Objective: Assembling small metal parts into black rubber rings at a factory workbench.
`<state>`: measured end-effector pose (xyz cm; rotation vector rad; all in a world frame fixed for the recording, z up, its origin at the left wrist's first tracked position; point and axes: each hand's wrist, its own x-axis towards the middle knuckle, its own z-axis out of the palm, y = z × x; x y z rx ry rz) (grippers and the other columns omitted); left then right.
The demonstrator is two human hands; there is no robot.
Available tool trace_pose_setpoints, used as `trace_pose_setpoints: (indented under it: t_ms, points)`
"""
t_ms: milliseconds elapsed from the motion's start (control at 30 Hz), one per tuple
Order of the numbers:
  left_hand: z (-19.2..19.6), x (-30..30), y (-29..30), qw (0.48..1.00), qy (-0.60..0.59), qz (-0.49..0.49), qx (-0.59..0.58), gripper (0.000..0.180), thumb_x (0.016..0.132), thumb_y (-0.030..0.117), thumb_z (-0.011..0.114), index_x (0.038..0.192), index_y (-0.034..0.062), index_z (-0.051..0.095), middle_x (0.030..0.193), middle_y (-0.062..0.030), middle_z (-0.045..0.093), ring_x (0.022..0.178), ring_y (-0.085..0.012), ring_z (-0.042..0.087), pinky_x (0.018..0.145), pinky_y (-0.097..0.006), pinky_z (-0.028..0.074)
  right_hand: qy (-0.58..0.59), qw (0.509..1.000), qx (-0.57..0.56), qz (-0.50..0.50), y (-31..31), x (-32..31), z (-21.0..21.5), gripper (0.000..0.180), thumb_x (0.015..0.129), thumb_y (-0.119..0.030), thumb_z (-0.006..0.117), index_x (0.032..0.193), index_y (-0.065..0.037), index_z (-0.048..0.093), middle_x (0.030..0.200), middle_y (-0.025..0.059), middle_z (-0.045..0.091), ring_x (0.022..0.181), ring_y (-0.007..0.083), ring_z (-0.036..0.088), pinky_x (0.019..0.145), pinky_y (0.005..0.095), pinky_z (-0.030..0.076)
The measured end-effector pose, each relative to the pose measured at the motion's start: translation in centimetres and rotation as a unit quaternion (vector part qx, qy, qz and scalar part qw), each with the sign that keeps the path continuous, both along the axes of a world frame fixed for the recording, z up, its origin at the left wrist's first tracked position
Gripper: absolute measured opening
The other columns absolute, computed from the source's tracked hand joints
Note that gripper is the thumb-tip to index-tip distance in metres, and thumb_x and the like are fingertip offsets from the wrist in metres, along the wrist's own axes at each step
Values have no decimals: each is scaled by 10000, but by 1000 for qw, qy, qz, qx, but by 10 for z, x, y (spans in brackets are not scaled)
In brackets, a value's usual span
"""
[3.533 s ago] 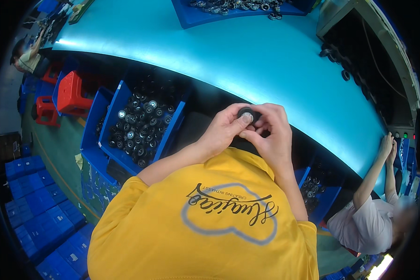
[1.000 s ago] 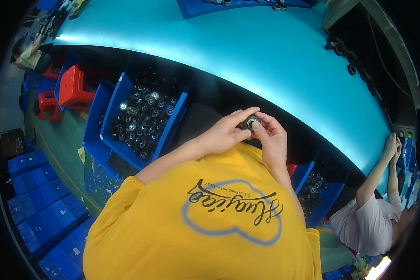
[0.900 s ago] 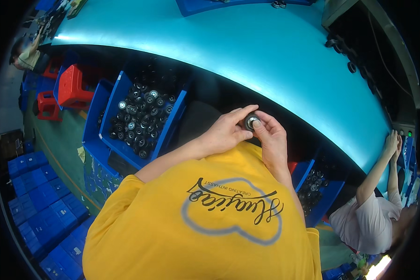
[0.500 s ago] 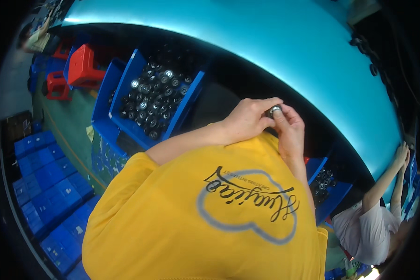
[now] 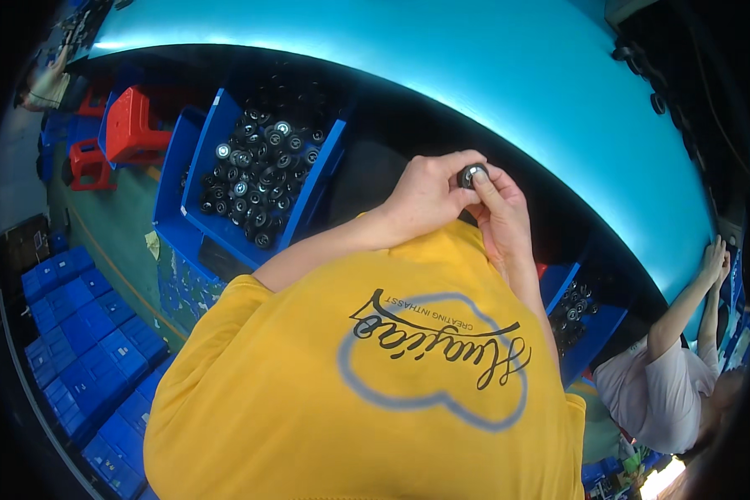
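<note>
A small black wheel (image 5: 468, 176) with a silvery centre is pinched between my two hands, just off the front of my yellow shirt. My left hand (image 5: 429, 193) closes on its left side with bent fingers. On the other side my right hand (image 5: 505, 210) grips it, thumb lying across its face. To the left, a blue bin (image 5: 318, 185) holds many similar black wheels (image 5: 258, 171), some with shiny hubs. Another blue bin (image 5: 598, 337) with such parts is partly hidden beyond my right forearm.
A bright turquoise tabletop (image 5: 442, 58) curves across beyond my hands. Red stools (image 5: 133, 125) stand at far left, and blue crates (image 5: 92, 333) line the floor at lower left. At right, a co-worker's hands (image 5: 715, 260) touch the table's edge.
The wheel has turned so more of its face shows, my right thumb now across it. Both hands sit slightly farther left and up in the picture as the whole view shifted.
</note>
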<state>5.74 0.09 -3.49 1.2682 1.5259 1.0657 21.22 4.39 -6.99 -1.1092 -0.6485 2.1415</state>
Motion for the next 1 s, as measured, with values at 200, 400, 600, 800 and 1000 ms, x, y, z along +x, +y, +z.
trace_pose_setpoints:
  t_ms: [200,400,600,800,1000]
  points:
    - [-8,-2,7,999,8,-28,39,425,786,18,771,1203,61,701,845,-122,734,687,-123,686,660,-268,559,-35,998,41,-36,2,4,-3,196,894,-43,769,1071,-40,685,941,32,701,824,104,684,762,247,585]
    - [-25,0,-3,979,146,-52,132,420,769,26,762,1176,84,674,868,-145,733,762,-269,738,676,-357,592,-55,998,6,-24,0,5,-10,194,915,-18,733,1102,-25,681,932,15,686,810,110,670,767,263,589]
    - [-9,-4,4,994,73,-49,68,365,778,43,721,1139,45,666,905,-172,739,829,-355,731,741,-421,596,3,1000,-9,-27,-4,6,-11,183,976,-142,697,1132,-53,663,1024,25,691,905,119,651,824,281,534]
    - [-28,-6,3,994,52,-34,90,392,759,77,738,1147,43,696,912,-194,739,813,-373,728,745,-433,595,-55,998,14,-36,3,12,-31,183,980,-167,699,1120,-52,670,1009,35,705,919,125,658,842,278,523]
    - [-43,7,4,979,158,-70,110,197,783,102,729,941,57,621,747,-167,694,722,-383,702,663,-453,574,-93,996,-4,-5,5,18,-40,163,998,-183,672,1064,-34,663,940,30,688,828,110,645,750,243,529]
